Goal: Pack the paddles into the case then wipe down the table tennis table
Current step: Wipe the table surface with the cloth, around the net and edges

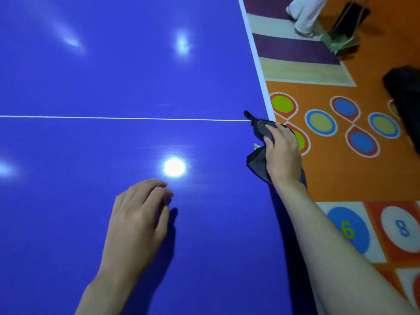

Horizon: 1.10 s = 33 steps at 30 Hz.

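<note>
The blue table tennis table (pixel 113 83) fills the left and middle of the view, with a thin white line crossing it. At its right edge my right hand (pixel 283 153) grips a dark grey cloth (pixel 259 133), which lies bunched over the white border and hangs partly past the edge. My left hand (pixel 138 214) hovers just above or on the blue surface near me, fingers loosely bent, holding nothing. No paddles or case are in view.
Right of the table is an orange floor with painted coloured circles and numbered hopscotch squares (pixel 347 228). A person's legs in white trousers (pixel 305 14) stand at the top right beside a dustpan (pixel 341 42). A dark object (pixel 404 96) sits at the far right.
</note>
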{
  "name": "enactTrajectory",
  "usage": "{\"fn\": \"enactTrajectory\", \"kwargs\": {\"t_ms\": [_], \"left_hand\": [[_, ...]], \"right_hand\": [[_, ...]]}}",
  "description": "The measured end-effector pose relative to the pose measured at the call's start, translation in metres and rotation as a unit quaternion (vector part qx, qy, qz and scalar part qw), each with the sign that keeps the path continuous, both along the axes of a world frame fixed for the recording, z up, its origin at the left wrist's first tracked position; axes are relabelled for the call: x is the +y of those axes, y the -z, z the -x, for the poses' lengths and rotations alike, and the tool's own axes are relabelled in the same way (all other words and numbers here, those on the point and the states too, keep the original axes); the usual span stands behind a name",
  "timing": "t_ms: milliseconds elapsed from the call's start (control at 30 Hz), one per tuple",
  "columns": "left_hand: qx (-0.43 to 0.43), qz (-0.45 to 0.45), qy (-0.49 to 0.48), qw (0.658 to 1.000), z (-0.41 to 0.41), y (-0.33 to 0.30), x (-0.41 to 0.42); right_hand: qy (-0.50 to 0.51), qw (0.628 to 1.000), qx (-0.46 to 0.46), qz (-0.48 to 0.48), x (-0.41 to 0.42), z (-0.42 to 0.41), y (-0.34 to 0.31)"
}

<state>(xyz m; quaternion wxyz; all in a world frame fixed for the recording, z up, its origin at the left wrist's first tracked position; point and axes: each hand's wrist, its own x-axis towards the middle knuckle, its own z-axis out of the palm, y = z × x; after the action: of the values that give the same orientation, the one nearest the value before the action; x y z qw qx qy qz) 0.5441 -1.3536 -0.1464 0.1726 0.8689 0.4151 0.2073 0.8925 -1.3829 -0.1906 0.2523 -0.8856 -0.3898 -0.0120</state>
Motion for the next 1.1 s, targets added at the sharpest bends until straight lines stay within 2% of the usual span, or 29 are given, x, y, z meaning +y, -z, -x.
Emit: {"fn": "enactTrajectory", "kwargs": {"t_ms": [100, 200, 300, 433, 633, 1100], "left_hand": [[-0.001, -0.007, -0.007, 1.000, 0.002, 0.000, 0.001], [-0.005, -0.004, -0.017, 1.000, 0.013, 0.001, 0.003], [-0.008, -0.003, -0.021, 1.000, 0.032, 0.001, 0.007], [-0.019, 0.008, -0.035, 0.999, 0.069, -0.001, 0.015], [-0.024, 0.010, -0.049, 0.998, 0.162, -0.006, 0.039], [0.020, -0.029, -0.124, 0.992, 0.463, -0.006, 0.153]], "right_hand": [[0.040, 0.999, 0.022, -0.018, -0.018, -0.009, -0.001], [0.066, 0.998, -0.019, 0.006, -0.036, -0.003, -0.007], [0.025, 0.997, -0.076, 0.015, -0.042, 0.016, -0.022], [-0.067, 0.993, -0.097, 0.022, -0.021, 0.070, -0.042], [-0.145, 0.987, -0.068, 0.003, 0.035, 0.205, -0.051], [-0.252, 0.966, 0.024, -0.041, 0.172, 0.549, -0.056]]}}
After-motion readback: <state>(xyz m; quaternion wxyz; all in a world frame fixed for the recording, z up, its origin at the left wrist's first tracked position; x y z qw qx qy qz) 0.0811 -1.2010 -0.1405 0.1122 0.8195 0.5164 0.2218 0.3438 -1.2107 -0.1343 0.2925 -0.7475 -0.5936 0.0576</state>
